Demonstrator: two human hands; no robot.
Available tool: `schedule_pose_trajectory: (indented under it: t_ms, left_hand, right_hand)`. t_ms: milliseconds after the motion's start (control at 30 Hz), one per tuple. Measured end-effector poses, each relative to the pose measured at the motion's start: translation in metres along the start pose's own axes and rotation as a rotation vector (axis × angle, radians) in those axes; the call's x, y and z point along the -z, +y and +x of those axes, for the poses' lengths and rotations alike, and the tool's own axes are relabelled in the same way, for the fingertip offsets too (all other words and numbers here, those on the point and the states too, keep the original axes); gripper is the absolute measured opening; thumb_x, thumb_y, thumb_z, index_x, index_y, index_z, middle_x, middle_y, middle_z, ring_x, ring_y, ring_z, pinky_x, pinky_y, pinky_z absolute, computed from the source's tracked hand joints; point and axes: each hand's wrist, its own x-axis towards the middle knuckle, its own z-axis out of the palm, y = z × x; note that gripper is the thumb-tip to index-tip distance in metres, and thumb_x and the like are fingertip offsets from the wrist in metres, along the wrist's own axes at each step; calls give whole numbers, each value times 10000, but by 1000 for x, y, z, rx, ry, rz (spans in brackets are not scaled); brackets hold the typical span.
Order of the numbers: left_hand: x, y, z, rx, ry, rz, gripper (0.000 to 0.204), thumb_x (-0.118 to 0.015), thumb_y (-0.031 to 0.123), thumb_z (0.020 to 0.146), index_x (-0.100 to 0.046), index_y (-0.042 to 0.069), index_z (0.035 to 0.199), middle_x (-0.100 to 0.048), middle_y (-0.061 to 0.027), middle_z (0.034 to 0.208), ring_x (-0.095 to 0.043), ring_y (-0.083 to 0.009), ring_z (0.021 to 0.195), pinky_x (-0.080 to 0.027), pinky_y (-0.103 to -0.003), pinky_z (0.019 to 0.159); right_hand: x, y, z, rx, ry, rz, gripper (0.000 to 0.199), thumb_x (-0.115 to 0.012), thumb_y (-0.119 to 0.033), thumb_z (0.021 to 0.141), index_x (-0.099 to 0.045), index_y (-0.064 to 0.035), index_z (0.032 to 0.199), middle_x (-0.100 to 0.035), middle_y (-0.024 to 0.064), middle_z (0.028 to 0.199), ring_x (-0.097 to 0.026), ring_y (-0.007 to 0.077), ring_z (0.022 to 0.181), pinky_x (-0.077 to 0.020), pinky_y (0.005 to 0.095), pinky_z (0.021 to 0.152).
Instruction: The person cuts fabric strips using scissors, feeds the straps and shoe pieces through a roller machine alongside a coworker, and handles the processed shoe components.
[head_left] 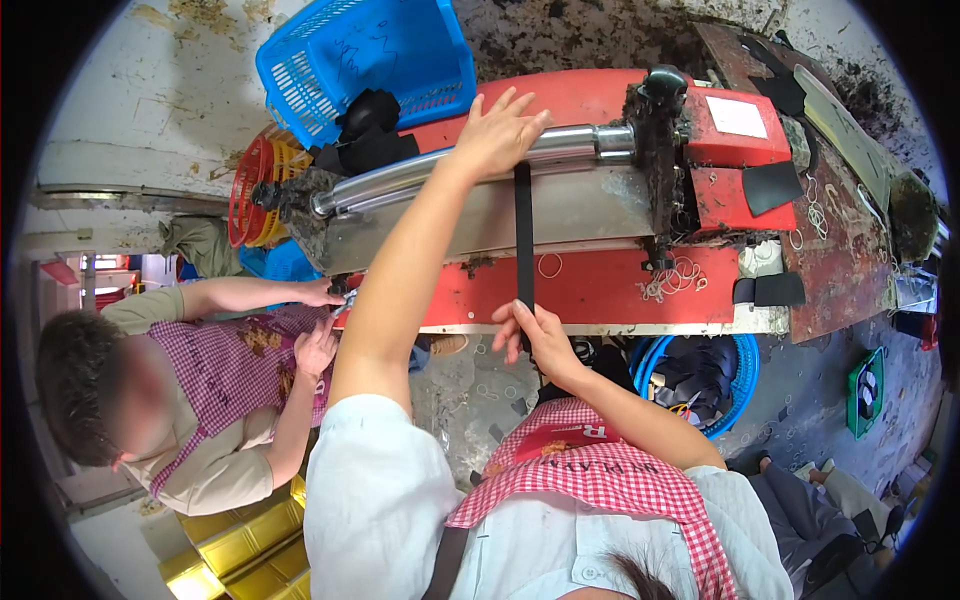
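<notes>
1. Left hand lay spread open over metal roller; right hand gripped black strip.
2. Strip ran from roller across red bench.
3. Likely feeding step; next probably needed straight guiding.

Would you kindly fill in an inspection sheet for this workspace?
Surface: red bench, with loose pale bands on it.
Job's things: black strip, running from the metal roller toward the person.
Clutter: black pieces at the bench's right end.
Hands: left hand spread over the roller; right hand holding the strip's near end.
Cables: nothing seen that is clearly one.
Surroundings: co-worker at left; round blue basket of dark pieces below the bench.
</notes>
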Motion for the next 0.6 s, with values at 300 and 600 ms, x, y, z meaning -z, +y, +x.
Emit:
schedule_pose_trajectory:
  t_ms: [300,600]
  left_hand:
    - [-2,-1,-9,85,21,-50,483,-135,406,928,-441,232,1259,-267,-72,1396,-171,-263,1313,-129,-547,1030]
    - [8,-10,-15,188,-128,-69,513,-111,451,920,-398,242,1289,-263,-83,1399,-152,-266,1319,-87,-522,1039]
  right_hand:
    - [1,-9,13,17,-16,-38,375,-283,-329,955,-506,-27,945,-608,60,694,-522,85,519,-399,211,518]
    - [-4,0,2,13,-61,-66,378,-282,-320,955,-504,-14,965,-611,74,724,-534,96,558,-398,219,564]
